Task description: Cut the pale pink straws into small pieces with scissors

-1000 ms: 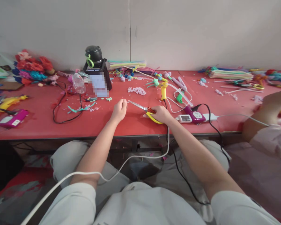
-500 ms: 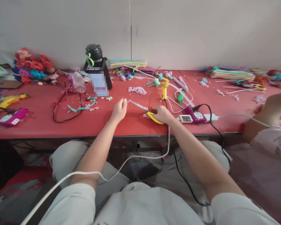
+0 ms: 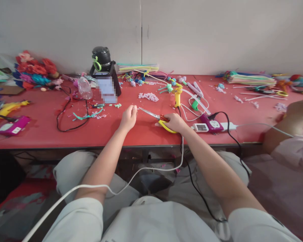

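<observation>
My right hand (image 3: 175, 123) is wrapped round the handles of a pair of scissors (image 3: 150, 114), which have yellow and orange grips. Their blades point left, toward the fingertips of my left hand (image 3: 129, 117). That hand is closed in a pinch above the red table. A tiny pale bit shows at its fingertips, too small to name. Just beyond the blades lies a heap of short pale pink fuzzy pieces (image 3: 148, 97). A yellow glue gun (image 3: 177, 96) stands behind my right hand.
On the red table (image 3: 103, 136) stand a black bottle (image 3: 101, 56) and a phone (image 3: 106, 89). Pipe cleaner bundles (image 3: 251, 80) lie at the back. A purple power socket (image 3: 213, 124) with cords is at the right, near another person's arm (image 3: 280, 121). A white cable (image 3: 151, 169) crosses my lap.
Almost nothing differs. Both hands and the scissors keep nearly the same position, and the view has shifted very slightly.
</observation>
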The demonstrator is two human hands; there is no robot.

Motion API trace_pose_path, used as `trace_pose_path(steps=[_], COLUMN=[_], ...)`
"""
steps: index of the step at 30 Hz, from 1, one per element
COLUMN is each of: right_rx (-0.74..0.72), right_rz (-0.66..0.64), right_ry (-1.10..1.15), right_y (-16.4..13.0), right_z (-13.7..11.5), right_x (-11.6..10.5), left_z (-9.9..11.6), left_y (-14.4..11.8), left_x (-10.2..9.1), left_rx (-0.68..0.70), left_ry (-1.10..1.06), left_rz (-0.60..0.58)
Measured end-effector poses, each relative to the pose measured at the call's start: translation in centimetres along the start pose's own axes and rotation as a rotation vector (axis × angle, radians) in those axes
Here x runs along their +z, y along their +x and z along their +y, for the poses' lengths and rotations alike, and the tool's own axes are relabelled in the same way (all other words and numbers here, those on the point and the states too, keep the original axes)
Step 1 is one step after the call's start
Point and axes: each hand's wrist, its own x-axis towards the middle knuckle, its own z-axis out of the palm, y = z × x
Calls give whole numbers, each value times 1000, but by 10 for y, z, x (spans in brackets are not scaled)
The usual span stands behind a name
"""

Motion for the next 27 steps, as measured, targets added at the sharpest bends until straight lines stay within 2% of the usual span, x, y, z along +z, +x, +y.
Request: trace_pose_path(steps=[7, 27], right_rx=[43, 27], right_rz=[-9, -23], right_ry=[62, -13], right_y=[-3, -2], right_z=[-4, -4], right_x=[-3, -3], left_z=[1, 3], left_y=[-1, -1], left_x=[-1, -1], left_rx=[-2, 5], left_ry=[-10, -28], left_rz=[14, 21])
